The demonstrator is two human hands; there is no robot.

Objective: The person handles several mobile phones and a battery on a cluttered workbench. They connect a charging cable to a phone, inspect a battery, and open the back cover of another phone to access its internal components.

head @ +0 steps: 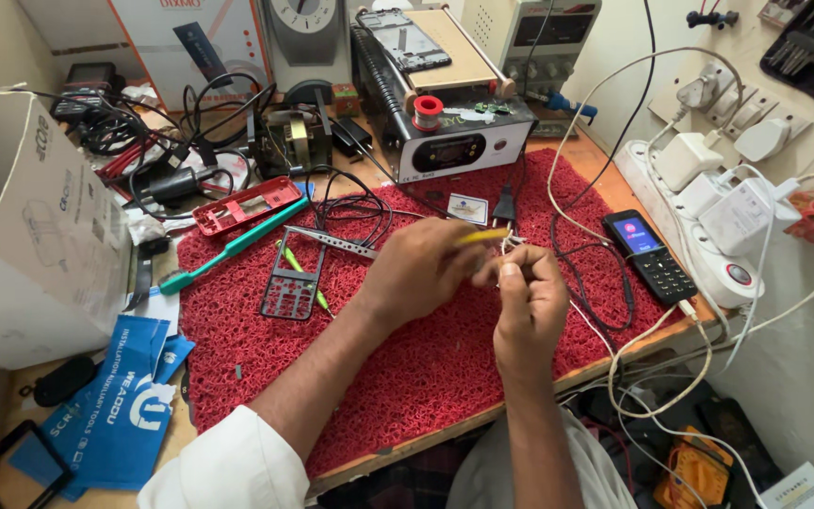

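A cluttered wooden desk [605, 155] stands against a pale wall, most of its top covered by a red looped-pile mat [407, 368].

The left hand [416, 271] reaches in from the lower left, forearm slanting across the mat, with a white sleeve at the elbow. Its grip is closed on a thin yellow-handled tool [482, 236], which points to the right toward the other hand. The right hand [528, 303] comes up from below with the wrist bent, its thumb and fingertips pinched together on the end of a thin white cable [652, 386]. What exactly sits between the fingertips is too small to tell. The two hands nearly meet above the middle of the mat, just off its surface.

The cable is slender and white, and it loops off the right edge of the desk.

One black keypad phone with a lit screen [650, 256] lies on the mat to the right of the hands. One bare phone keypad frame [291, 281] lies to their left, one green toothbrush [233, 248] beyond it, and one red phone housing [247, 205] behind that. One white power strip [708, 226] with several white plugs runs along the right edge. One black heating station with a display [445, 113] stands at the back. One cardboard box [30, 226] sits on the far left, with blue tool packets [124, 405] below it.
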